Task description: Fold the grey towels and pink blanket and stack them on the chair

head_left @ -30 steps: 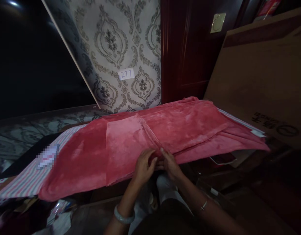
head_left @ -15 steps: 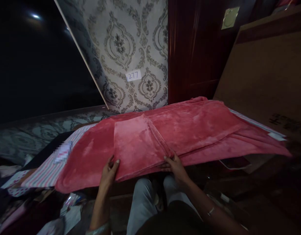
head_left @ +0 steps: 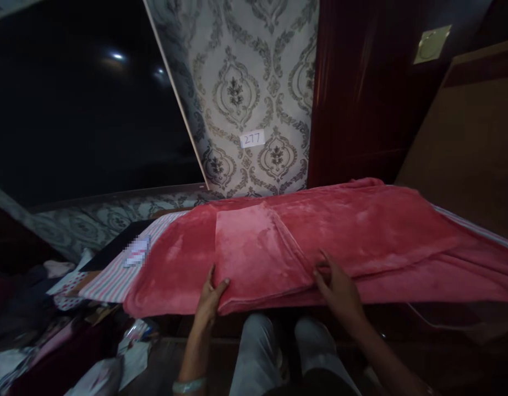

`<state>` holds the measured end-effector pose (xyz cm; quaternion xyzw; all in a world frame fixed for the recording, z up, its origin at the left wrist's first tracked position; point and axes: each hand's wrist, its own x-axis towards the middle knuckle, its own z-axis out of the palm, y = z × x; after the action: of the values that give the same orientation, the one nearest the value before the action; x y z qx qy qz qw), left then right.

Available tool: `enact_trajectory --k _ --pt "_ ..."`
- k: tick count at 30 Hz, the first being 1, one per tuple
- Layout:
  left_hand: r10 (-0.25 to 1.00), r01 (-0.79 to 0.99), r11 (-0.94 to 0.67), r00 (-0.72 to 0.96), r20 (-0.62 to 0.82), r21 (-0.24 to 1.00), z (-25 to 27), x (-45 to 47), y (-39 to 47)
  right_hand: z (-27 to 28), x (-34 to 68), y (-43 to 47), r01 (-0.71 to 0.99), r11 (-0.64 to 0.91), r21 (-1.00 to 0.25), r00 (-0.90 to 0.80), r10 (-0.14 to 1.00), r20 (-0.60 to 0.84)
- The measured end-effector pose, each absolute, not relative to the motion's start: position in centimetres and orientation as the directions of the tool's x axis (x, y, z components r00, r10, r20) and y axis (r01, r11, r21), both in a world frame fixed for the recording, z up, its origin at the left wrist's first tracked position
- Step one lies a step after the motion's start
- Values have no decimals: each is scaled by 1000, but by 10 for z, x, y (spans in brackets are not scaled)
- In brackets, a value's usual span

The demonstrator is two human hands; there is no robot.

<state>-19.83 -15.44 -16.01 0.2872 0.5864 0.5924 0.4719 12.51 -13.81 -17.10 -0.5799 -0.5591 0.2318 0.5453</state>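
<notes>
Red blanket (head_left: 373, 225) is spread over striped sheet (head_left: 109, 280), w/ paler folded panel (head_left: 254, 247) laid on top, b/w the two hands. Left hand (head_left: 208, 302) is placed at the panel's near L corner, right hand (head_left: 340, 289) by its near R corner. Both are loosely spread, thumb parted from forefinger; no cloth is seen pinched, tho' lower fingers are partly hidden. For a neat result, near corners are best eased apart evenly, w/ light tension only, as plush pile prob. stretches & creeps if tugged. R edge is slanted & its layers are slightly offset, so these should be lined up first, then smoothed flat, L to R. Layers underneath shouldn't be dragged along, or creases may be made. Near edge is best kept straight, approx. parallel w/ blanket's front edge.
</notes>
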Motion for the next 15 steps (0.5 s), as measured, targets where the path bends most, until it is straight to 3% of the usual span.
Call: enact_trajectory --k 2,4,9,15 --pt "901 -228 125 -381 -206 966 -162 -198 -157 -164 126 -134 538 302 -787 174 874 454" --pt "907 -210 122 -373 -195 970 -165 -198 -161 -156 118 -128 558 385 -735 75 859 507" --pt "915 -94 29 -398 -64 995 -178 -197 -177 -134 65 -100 477 551 -685 -249 832 496" --pt "908 52 -28 -417 47 998 -201 -197 -191 -121 -27 -34 367 729 -577 -560 669 489"
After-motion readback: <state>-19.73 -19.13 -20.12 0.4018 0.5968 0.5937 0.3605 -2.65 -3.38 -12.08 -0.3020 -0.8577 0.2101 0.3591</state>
